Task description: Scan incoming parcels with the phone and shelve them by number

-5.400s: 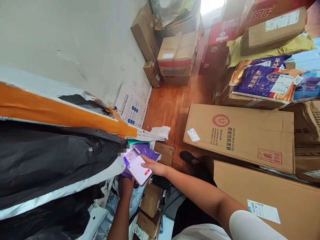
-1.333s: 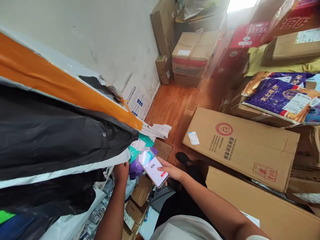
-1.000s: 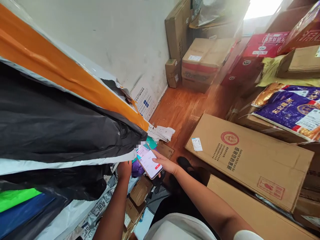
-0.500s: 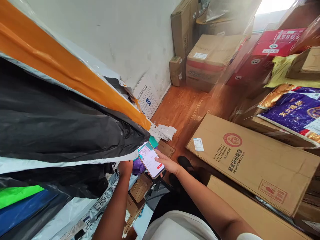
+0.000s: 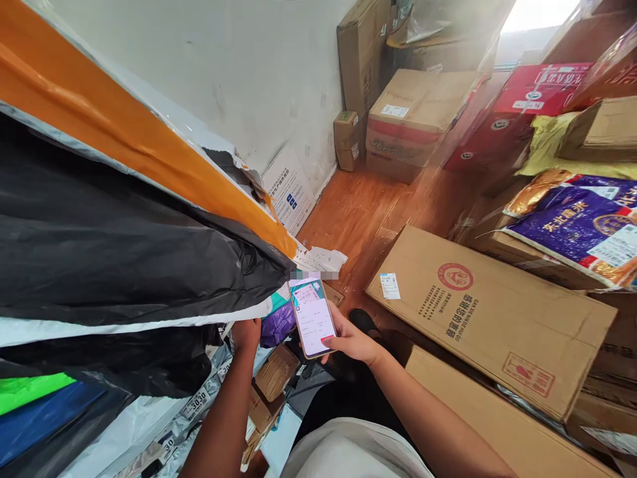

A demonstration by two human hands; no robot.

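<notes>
My right hand (image 5: 351,337) is closed round a smartphone (image 5: 313,318), its lit screen facing up at me. The thumb rests by a red button low on the screen. My left hand (image 5: 246,330) reaches in among the parcels to the left of the phone, and its fingers are mostly hidden there. A purple plastic-wrapped parcel (image 5: 279,324) lies between the two hands. Above the left hand, a large black plastic package (image 5: 149,239) and an orange one (image 5: 149,126) stick out from the left. Beyond the phone is a crumpled white paper (image 5: 326,261).
Long cardboard boxes, one with a red round print (image 5: 488,318), lie to my right. A purple rice bag (image 5: 567,222) and red boxes (image 5: 502,126) are stacked farther right. Grey parcels (image 5: 194,405) and small cartons (image 5: 276,372) crowd below left. A white wall (image 5: 239,73) stands ahead.
The phone has shifted right and turned more upright in my right hand. My thumb has moved down to the red button. The left hand has barely moved.
</notes>
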